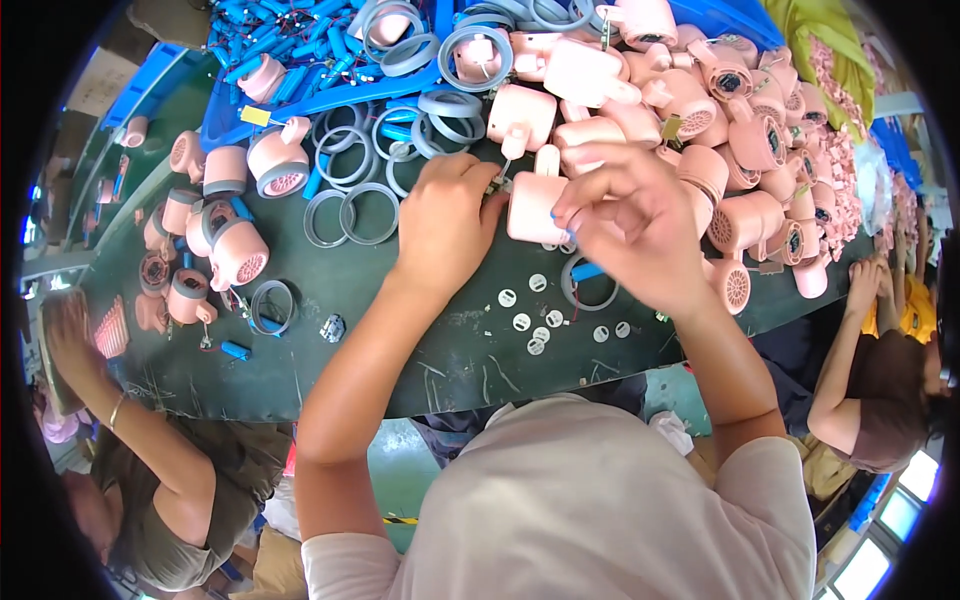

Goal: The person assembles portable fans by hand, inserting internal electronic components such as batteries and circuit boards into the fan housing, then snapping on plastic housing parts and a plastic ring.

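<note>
My left hand (440,215) is closed in a pinch beside a pink plastic housing (537,208). A small wired part (497,184) shows at its fingertips, too small to name exactly. My right hand (640,225) bends over the housing's right side, thumb and forefinger drawn close together. Blue shows at those fingertips; what they grip, if anything, cannot be made out. Another pink housing with a handle (522,118) lies just beyond, a thin lead running from it toward my left fingers. Below my right hand lie a grey ring (566,289) and a blue cylindrical cell (588,271).
Pink housings (740,220) heap up at the right. Beyond are blue bins (225,130) of blue cells and grey rings (368,213). Several round white stickers (521,321) dot the green tabletop (400,380). More housings (240,250) stand left. People sit at both sides.
</note>
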A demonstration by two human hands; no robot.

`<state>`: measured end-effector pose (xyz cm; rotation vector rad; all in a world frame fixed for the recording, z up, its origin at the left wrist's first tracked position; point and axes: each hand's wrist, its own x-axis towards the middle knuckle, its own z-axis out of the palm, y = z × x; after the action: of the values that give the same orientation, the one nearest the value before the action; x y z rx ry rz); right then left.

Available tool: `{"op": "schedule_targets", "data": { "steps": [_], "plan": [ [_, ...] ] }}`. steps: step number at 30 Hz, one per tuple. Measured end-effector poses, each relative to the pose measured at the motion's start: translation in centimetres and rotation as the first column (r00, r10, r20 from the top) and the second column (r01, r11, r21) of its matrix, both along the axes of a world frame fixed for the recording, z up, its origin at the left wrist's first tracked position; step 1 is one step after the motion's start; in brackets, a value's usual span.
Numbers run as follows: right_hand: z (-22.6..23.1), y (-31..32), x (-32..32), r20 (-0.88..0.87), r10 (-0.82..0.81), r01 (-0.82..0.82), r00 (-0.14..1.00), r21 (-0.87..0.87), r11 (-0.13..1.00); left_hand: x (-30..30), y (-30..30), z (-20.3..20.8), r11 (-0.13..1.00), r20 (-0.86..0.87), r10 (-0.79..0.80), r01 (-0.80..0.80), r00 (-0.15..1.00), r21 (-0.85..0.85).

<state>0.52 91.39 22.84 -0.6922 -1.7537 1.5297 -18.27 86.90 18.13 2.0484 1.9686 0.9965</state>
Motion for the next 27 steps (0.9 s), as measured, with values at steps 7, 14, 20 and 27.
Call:
{"op": "schedule_targets", "data": {
  "steps": [7,14,20,27],
  "plan": [
    [-0.4,-2.6,-0.1,0.257,-0.031,0.008,0.966,0.092,0.996,-1.1,-5.9,2.4,0.994,0.399,0.092,-0.106,0.912,0.013],
    [-1.9,-3.3,-3.8,-0.074,0.224,-0.236,0.972,-0.256,0.937,1.2,-10.1,2.0,0.992,0.803,0.099,-0.123,0.587,-0.032],
    [-1.8,-4.2,-4.7,-0.007,0.189,-0.188,0.982,-0.159,0.969,1.3,-11.0,2.1,0.979,0.854,0.142,-0.196,0.500,-0.048],
    [-1.0,-3.7,-4.5,0.200,0.331,-0.331,0.922,-0.035,0.943,0.9,-10.8,1.2,0.983,0.825,0.089,-0.184,0.559,0.019]
  ]
}}
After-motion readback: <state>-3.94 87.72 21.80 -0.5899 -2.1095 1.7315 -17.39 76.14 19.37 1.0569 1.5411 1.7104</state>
